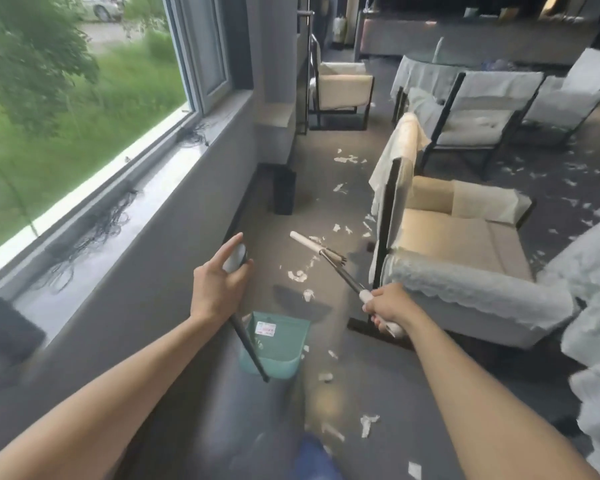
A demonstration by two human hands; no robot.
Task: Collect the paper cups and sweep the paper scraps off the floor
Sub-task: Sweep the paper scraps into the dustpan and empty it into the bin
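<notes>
The left hand (219, 289) grips the grey knob at the top of the dustpan handle (248, 344), fingers curled around it with the forefinger lying straighter along the top. The teal dustpan (278, 344) hangs or rests low on the floor (326, 202) at about 6 o'clock of that hand. The right hand (388, 310) has its fingers wrapped tightly round the white grip of the broom (340, 277), whose shaft runs up toward 10 o'clock and ends in a white bar just above the floor, among the paper scraps (298, 276).

The scraps lie in a loose trail along the aisle between the window wall at 9 o'clock and the beige armchair (458, 244) at 3 o'clock; more are scattered at 12 o'clock past the chair, beyond the armchairs at 2 o'clock, and near the person's feet at 6 o'clock. No paper cup can be made out in this view.

The step in hand looks like sweeping, with most of the litter still down. To do it well, the broom head should reach behind the farthest scraps of the near cluster and pull them in short, low strokes toward the dustpan, since light paper will flutter off if flicked. The dustpan lip wants to sit flat on the floor facing the strokes. Pieces close to the chair frame need drawing out into the aisle first.
</notes>
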